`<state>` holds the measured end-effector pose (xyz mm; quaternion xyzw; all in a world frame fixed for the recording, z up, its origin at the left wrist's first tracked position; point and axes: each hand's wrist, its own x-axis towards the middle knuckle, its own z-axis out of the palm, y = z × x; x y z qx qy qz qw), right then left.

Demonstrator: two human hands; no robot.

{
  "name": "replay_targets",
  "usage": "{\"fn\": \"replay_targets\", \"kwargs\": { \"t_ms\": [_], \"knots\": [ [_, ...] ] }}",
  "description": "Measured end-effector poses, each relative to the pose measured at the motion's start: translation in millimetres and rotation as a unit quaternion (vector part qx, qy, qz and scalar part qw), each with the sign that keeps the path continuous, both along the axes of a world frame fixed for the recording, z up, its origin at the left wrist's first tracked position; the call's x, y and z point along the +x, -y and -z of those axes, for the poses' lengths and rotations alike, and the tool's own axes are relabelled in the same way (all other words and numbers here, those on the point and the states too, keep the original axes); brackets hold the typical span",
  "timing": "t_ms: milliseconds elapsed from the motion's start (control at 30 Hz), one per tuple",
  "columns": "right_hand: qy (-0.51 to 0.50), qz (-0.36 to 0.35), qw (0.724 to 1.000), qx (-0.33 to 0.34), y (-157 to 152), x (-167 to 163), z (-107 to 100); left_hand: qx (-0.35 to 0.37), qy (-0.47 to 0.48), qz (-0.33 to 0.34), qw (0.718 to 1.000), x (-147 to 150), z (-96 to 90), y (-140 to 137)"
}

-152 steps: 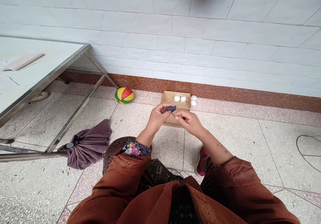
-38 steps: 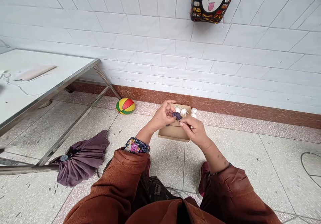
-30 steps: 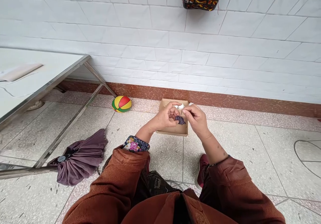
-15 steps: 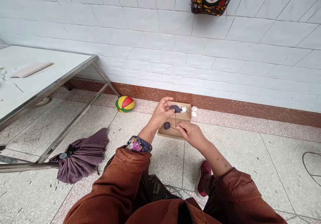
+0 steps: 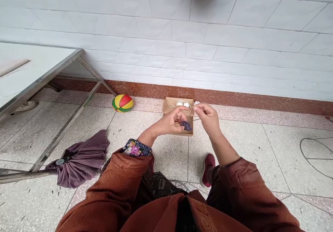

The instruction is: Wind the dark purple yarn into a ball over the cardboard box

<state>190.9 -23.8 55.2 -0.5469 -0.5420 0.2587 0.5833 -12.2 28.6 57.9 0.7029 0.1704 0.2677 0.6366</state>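
My left hand (image 5: 170, 121) is closed on a small ball of dark purple yarn (image 5: 186, 126), held at the fingertips above a cardboard box (image 5: 165, 104). Thumb and forefinger of my right hand (image 5: 208, 118) pinch the dark strand that runs from this ball. In the back part of the open box lie white yarn balls (image 5: 183, 103) with loose white thread. Another white ball (image 5: 196, 103) sits just outside the box, partly behind my right hand. Much of the box's front part is hidden by my left hand.
A colourful ball (image 5: 122, 103) rests by the wall, near the leg of a metal-framed table (image 5: 39, 60). A folded purple umbrella (image 5: 82, 162) lies on the floor at left. To the right is a wire loop (image 5: 303, 152). My shoes (image 5: 208, 168) flank the floor below the box.
My right hand has swung up and right around the yarn, drawing the strand along. My left hand has lowered and turned with the ball. The second purple ball no longer shows.
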Motion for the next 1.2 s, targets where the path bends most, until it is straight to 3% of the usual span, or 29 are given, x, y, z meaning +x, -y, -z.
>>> {"fn": "replay_targets", "kwargs": {
  "t_ms": [100, 200, 400, 600, 733, 967, 1100, 1200],
  "knots": [
    [0.049, -0.003, 0.998, -0.04, -11.0, 0.8, 16.9, -0.032, 0.04, -0.002, 0.999, 1.5, 0.4, -1.1],
    [0.128, -0.049, 0.989, -0.056, -10.2, -8.4, 28.9, -0.064, 0.081, -0.068, 0.992, -1.0, 5.9, -12.0],
    [0.247, -0.151, 0.957, -0.01, 9.2, -30.3, 28.2, -0.061, 0.079, -0.17, 0.98, -8.8, 18.9, -28.8],
    [0.163, -0.181, 0.97, 0.018, 19.6, -28.8, 0.4, 0.001, 0.0, -0.175, 0.985, -9.2, 22.0, -28.2],
    [0.064, -0.135, 0.989, 0.005, 16.2, -22.1, -8.8, 0.015, -0.026, -0.12, 0.992, -5.7, 18.2, -18.5],
    [0.034, -0.027, 0.997, -0.068, -4.7, -13.2, 18.0, -0.057, 0.033, -0.04, 0.997, 0.5, 10.6, -2.6],
    [0.087, -0.07, 0.99, -0.092, -7.3, -18.7, 34.2, -0.1, 0.093, -0.096, 0.986, 0.6, 14.3, -10.0],
    [0.156, -0.106, 0.979, -0.074, -1.2, -27.7, 37.2, -0.12, 0.112, -0.157, 0.974, -3.0, 20.1, -20.0]
  ]
}}
